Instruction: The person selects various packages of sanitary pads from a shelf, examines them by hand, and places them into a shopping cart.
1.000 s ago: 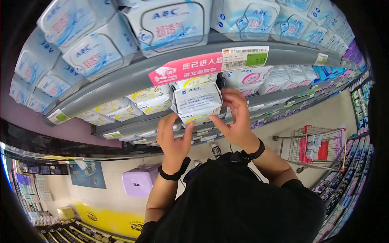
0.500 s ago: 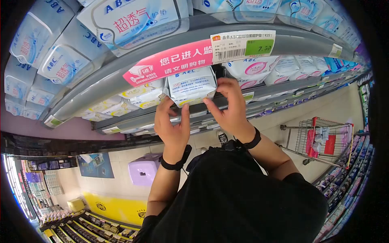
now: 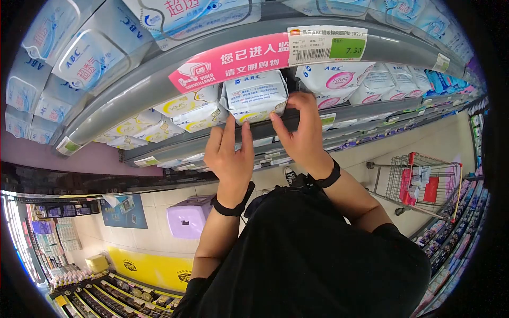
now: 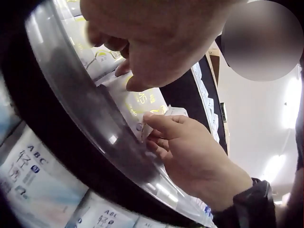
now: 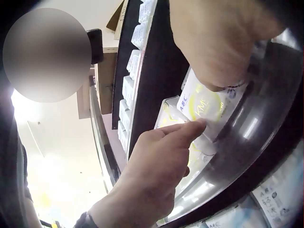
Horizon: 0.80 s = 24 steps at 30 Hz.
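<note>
A white ABC KMS pack of panty liners (image 3: 254, 94) sits in the gap below the upper shelf's lip, between other packs. My right hand (image 3: 306, 127) holds its right end, thumb on the near face and fingers around the side. In the left wrist view that thumb and those fingers pinch a corner of the pack (image 4: 142, 102). At the near left corner, my left hand (image 3: 230, 159) presses with its index finger and thumb fairly straight. From the right wrist view, the left hand (image 5: 156, 161) has its fingertips on the printed face of the pack (image 5: 206, 102).
Yellow-marked packs (image 3: 193, 106) stand to the left, pink-marked packs (image 3: 339, 79) to the right. Above runs a grey shelf lip (image 3: 148, 79) with a price tag (image 3: 327, 46) and larger packs behind it. On the floor are a purple stool (image 3: 188, 218) and a shopping cart (image 3: 424, 183).
The pack has gone farther into the shelf, under the lip, with both hands following it. My left index finger has straightened against its corner. The head view has shifted closer to the shelf.
</note>
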Each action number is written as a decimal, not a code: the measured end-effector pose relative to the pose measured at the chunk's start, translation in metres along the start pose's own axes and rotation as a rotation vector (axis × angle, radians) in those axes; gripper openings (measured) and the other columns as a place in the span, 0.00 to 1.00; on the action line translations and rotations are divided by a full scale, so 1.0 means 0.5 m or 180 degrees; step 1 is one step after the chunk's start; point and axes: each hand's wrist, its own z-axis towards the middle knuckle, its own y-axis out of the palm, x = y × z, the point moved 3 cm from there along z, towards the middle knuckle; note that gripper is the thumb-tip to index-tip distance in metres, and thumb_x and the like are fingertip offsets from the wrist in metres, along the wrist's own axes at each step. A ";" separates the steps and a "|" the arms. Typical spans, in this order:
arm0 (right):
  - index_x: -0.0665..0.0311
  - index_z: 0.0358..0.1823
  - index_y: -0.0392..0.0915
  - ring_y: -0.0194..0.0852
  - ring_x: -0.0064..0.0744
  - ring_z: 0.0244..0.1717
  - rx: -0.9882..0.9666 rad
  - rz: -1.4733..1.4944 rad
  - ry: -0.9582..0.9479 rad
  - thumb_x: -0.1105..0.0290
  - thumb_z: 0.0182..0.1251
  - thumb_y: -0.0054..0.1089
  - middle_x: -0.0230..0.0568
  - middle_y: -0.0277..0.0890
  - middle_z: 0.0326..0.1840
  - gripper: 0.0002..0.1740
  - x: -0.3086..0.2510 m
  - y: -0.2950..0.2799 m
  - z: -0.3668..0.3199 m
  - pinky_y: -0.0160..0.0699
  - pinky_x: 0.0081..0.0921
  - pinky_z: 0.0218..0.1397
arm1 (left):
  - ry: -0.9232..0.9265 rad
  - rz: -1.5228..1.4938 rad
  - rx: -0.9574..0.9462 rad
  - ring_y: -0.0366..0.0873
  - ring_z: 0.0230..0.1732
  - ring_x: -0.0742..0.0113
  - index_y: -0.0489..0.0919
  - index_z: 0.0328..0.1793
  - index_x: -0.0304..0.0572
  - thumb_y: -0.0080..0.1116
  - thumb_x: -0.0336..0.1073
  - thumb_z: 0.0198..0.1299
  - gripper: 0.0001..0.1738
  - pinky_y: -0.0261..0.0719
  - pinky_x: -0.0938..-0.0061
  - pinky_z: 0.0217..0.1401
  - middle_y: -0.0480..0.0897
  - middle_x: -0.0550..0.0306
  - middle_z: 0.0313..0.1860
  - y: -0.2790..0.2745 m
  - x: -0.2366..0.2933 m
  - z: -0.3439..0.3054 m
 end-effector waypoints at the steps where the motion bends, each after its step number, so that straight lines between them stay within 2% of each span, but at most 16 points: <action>1: 0.70 0.59 0.70 0.76 0.55 0.49 -0.0003 -0.0044 0.0039 0.77 0.65 0.73 0.56 0.74 0.53 0.25 0.000 0.001 0.000 0.79 0.42 0.52 | 0.0043 0.0033 -0.0015 0.78 0.27 0.53 0.87 0.58 0.32 0.76 0.30 0.60 0.20 0.74 0.64 0.29 0.78 0.50 0.32 0.003 -0.001 0.001; 6: 0.70 0.60 0.71 0.78 0.54 0.45 -0.0255 -0.0123 0.0352 0.77 0.66 0.72 0.54 0.76 0.52 0.24 -0.005 0.004 0.000 0.81 0.41 0.48 | 0.0041 0.0108 -0.0119 0.80 0.26 0.50 0.86 0.61 0.30 0.72 0.32 0.62 0.22 0.76 0.61 0.27 0.79 0.50 0.31 0.009 -0.001 -0.003; 9: 0.70 0.62 0.72 0.81 0.57 0.46 -0.0167 -0.0294 0.0117 0.77 0.66 0.71 0.55 0.77 0.55 0.25 -0.001 0.006 -0.004 0.82 0.43 0.49 | 0.0040 0.0185 -0.0260 0.82 0.26 0.48 0.84 0.64 0.29 0.70 0.33 0.63 0.25 0.77 0.59 0.27 0.80 0.48 0.33 0.009 -0.002 -0.011; 15: 0.73 0.71 0.69 0.78 0.63 0.59 -0.0407 -0.0692 0.0217 0.75 0.64 0.69 0.61 0.76 0.61 0.33 -0.016 0.000 -0.018 0.82 0.48 0.63 | -0.0118 0.0241 -0.0659 0.84 0.29 0.45 0.77 0.73 0.27 0.67 0.34 0.65 0.32 0.79 0.57 0.29 0.81 0.45 0.36 0.008 0.008 -0.023; 18: 0.74 0.75 0.65 0.74 0.63 0.65 -0.0451 -0.0735 0.0136 0.74 0.62 0.70 0.63 0.73 0.67 0.40 -0.046 -0.017 -0.026 0.78 0.48 0.69 | -0.0088 -0.0110 -0.0586 0.84 0.31 0.44 0.75 0.75 0.25 0.67 0.33 0.64 0.34 0.79 0.57 0.30 0.81 0.42 0.39 0.009 0.012 -0.038; 19: 0.74 0.79 0.62 0.72 0.63 0.68 -0.0472 -0.0717 0.0179 0.74 0.61 0.70 0.64 0.70 0.70 0.44 -0.056 -0.022 -0.035 0.77 0.48 0.71 | -0.0238 -0.0366 -0.0560 0.75 0.33 0.53 0.73 0.78 0.27 0.67 0.29 0.63 0.35 0.74 0.62 0.35 0.77 0.47 0.36 0.010 0.014 -0.053; 22: 0.73 0.77 0.64 0.73 0.62 0.67 -0.0554 -0.0727 -0.0019 0.74 0.60 0.70 0.64 0.69 0.71 0.42 -0.080 -0.058 -0.081 0.77 0.48 0.70 | 0.0188 -0.0705 -0.0265 0.69 0.33 0.61 0.75 0.78 0.30 0.69 0.28 0.60 0.37 0.68 0.67 0.33 0.74 0.53 0.36 0.003 0.030 -0.105; 23: 0.72 0.71 0.68 0.74 0.61 0.65 -0.0608 -0.0606 -0.0049 0.74 0.59 0.71 0.60 0.71 0.69 0.37 -0.085 -0.072 -0.105 0.79 0.48 0.68 | 0.0155 -0.0967 -0.0252 0.64 0.32 0.65 0.78 0.74 0.32 0.70 0.28 0.57 0.35 0.63 0.69 0.33 0.71 0.57 0.36 0.008 0.037 -0.129; 24: 0.70 0.68 0.70 0.77 0.60 0.62 -0.0819 -0.0506 0.0015 0.74 0.59 0.72 0.58 0.74 0.66 0.34 -0.085 -0.087 -0.140 0.81 0.48 0.64 | 0.0092 -0.1256 -0.0325 0.66 0.33 0.63 0.81 0.67 0.33 0.70 0.27 0.57 0.29 0.66 0.68 0.34 0.73 0.55 0.37 0.009 0.051 -0.149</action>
